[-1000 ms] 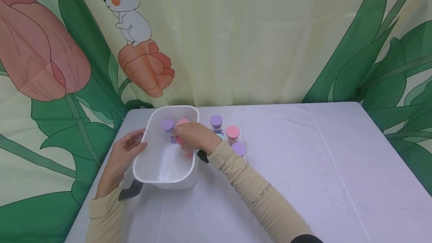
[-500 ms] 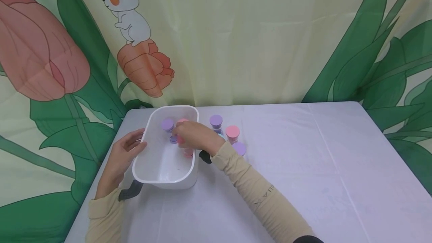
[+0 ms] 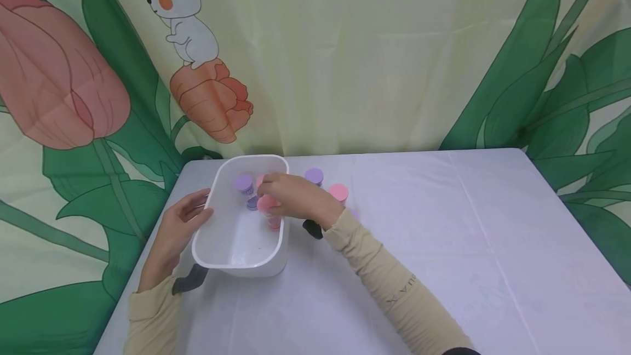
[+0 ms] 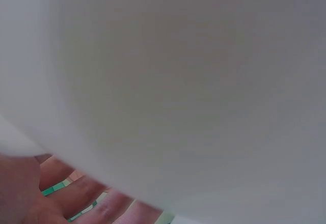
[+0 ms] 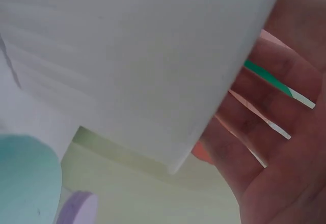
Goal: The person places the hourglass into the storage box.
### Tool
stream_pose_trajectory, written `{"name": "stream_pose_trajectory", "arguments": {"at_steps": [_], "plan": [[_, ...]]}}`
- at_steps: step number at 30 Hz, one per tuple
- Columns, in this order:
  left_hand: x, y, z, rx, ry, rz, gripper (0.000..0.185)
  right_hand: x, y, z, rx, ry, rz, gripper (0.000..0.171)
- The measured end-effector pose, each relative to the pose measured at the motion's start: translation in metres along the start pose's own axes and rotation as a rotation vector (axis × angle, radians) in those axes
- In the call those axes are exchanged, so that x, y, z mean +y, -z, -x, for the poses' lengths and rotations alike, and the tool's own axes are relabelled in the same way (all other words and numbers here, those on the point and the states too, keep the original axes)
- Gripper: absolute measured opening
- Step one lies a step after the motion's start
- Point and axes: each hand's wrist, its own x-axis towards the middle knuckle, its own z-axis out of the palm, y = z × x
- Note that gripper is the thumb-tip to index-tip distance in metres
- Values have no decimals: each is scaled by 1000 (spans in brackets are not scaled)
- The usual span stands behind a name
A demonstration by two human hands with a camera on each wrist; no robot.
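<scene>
We see a pink-lidded jar (image 3: pixel 269 210) standing inside the white tub (image 3: pixel 231 259), near its right wall, with the right hand (image 3: pixel 291 195) over it, fingers (image 5: pixel 265 107) loosely spread above the lid; whether they grip it we cannot tell. A purple-lidded jar (image 3: pixel 243 183) stands just beside it toward the tub's far end. The left hand (image 3: pixel 179 223) rests against the tub's left wall, fingers relaxed. On the pale surface (image 3: pixel 443 245), right of the tub, stand another purple-lidded jar (image 3: pixel 314 176) and a pink one (image 3: pixel 338 193).
</scene>
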Motion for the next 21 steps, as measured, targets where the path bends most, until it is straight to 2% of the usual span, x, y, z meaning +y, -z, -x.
{"name": "stream_pose_trajectory", "arguments": {"at_steps": [12,21], "plan": [[-1,0,1,2,-1,1,63,7,10,21,86,78,-55,30],[2,-1,2,3,4,-5,63,14,20,35,107,26,-7,35]]}}
